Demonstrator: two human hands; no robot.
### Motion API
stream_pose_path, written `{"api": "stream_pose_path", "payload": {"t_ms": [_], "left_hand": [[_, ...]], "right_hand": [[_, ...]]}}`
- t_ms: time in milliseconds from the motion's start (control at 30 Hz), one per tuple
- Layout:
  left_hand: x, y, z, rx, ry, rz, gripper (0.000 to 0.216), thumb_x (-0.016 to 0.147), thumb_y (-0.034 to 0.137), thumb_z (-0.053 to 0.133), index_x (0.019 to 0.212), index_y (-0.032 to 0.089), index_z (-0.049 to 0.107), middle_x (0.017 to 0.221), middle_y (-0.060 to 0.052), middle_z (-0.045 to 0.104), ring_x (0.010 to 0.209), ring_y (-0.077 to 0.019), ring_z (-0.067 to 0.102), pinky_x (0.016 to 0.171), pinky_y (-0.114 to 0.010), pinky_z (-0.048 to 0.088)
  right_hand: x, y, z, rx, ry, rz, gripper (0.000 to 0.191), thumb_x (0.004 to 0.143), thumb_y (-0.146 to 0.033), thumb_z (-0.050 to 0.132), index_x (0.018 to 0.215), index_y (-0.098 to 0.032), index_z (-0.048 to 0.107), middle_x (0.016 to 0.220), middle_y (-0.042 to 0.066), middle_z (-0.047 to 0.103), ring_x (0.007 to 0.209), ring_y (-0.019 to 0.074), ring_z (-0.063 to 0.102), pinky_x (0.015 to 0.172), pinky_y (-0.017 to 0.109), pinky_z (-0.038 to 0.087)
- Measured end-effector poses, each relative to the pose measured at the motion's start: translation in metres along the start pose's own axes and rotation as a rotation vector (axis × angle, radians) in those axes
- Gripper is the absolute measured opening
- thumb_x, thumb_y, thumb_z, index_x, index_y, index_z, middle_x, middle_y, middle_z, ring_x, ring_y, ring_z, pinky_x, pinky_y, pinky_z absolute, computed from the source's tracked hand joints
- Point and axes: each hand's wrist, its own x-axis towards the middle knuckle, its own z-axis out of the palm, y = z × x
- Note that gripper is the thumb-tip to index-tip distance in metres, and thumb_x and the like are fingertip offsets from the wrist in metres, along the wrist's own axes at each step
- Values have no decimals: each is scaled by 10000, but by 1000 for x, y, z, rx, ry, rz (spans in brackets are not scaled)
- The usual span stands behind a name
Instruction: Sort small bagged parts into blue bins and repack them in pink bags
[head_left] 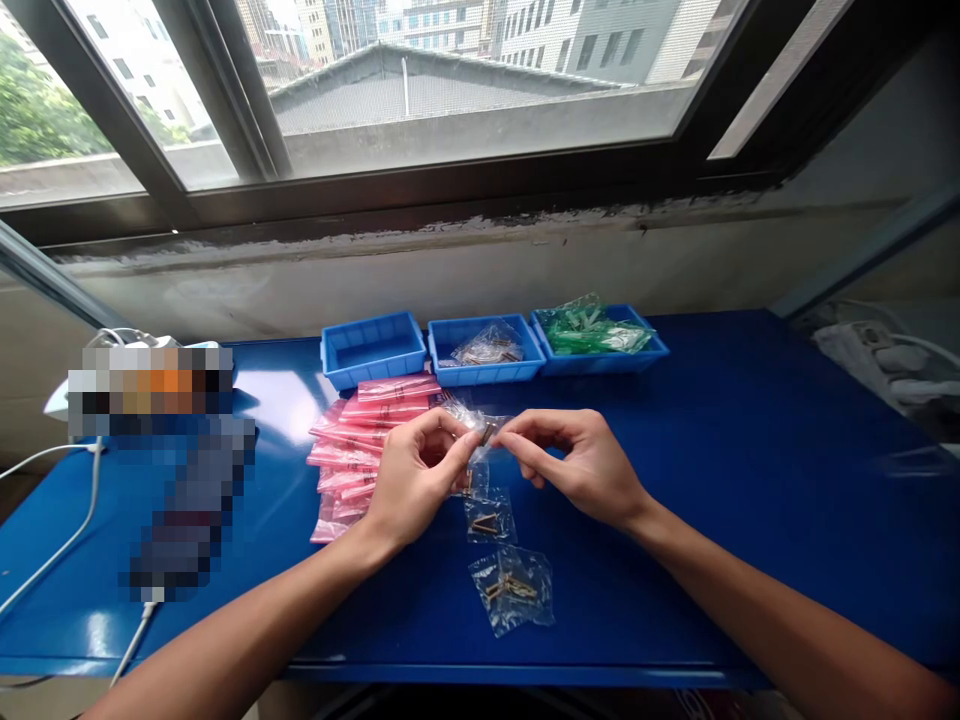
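Note:
My left hand (416, 475) and my right hand (574, 462) meet above the blue table (750, 440), both pinching one small clear plastic bag (484, 428) with brass-coloured parts inside. Fingers of both hands are closed on its top edge. Just below lie two more clear bags: one (490, 520) close to my hands and one (514, 588) nearer the front edge. A fanned pile of pink bags (360, 440) lies under and left of my left hand.
Three blue trays stand in a row at the back: one with nothing in it (373, 348), one (486, 352) holding clear bags, one (600, 340) holding green bags. A blurred-out object (161, 450) and a white cable (60, 545) occupy the left. A window runs behind.

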Motion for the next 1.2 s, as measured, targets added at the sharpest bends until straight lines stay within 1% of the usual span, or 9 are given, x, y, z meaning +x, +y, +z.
{"api": "stream_pose_path", "payload": {"t_ms": [267,500,600,667,833,933,1000,1100,1200], "left_hand": [[1,-1,-1,55,18,-18,256,945,400,706,875,164,637,509,68,552,424,-86,488,453,-196,402],[0,-4,-1,153,85,231,67,954,210,677,987,170,720,957,-54,775,894,-172,735,798,-259,564],[0,-5,-2,162,83,269,104,968,197,656,1046,180,723,990,-56,776,929,-177,727,841,-274,557],[-1,-4,-2,160,76,251,72,959,217,677,1005,179,719,972,-53,764,900,-172,711,815,-269,545],[-1,1,-1,81,-1,37,259,963,400,692,864,169,625,603,46,550,515,-94,480,492,-215,352],[0,1,-1,38,-52,-23,281,974,435,665,906,170,600,552,76,472,477,-85,417,460,-203,307],[1,-1,0,-14,-43,-32,269,991,439,635,992,175,587,580,78,483,483,-87,435,465,-198,339],[1,-3,1,-66,-25,-31,267,1012,436,601,1092,184,560,626,76,504,487,-85,449,479,-197,376],[1,-3,1,-69,-24,-28,261,1018,430,590,1104,185,556,642,66,520,488,-85,451,484,-200,380]], "right_hand": [[-1,7,1,125,9,71,162,932,-302,739,887,-175,830,544,-17,664,417,104,582,416,206,491],[-5,10,2,50,82,-166,307,904,-110,720,1127,-275,851,1102,64,839,742,205,809,548,272,632],[-4,9,2,-29,129,-240,338,901,-81,713,1128,-290,850,1151,52,829,880,236,821,587,280,651],[-3,8,1,-42,129,-240,302,905,-98,722,1113,-271,856,1066,54,847,805,220,817,578,274,644],[-1,4,-2,-32,17,-98,126,925,-216,733,882,-188,848,595,7,737,444,128,641,450,231,531],[2,6,-4,100,-37,31,175,928,-280,743,808,-172,811,601,12,717,454,124,642,454,219,524],[6,11,-4,251,22,118,197,924,-334,766,822,-173,813,612,12,718,459,121,652,467,217,544],[12,18,-5,529,162,236,225,877,-399,825,989,-204,840,833,54,820,661,167,773,601,244,633],[16,20,-7,672,116,306,395,850,-409,844,1205,-242,800,1232,96,802,1024,239,800,851,334,667]]}}
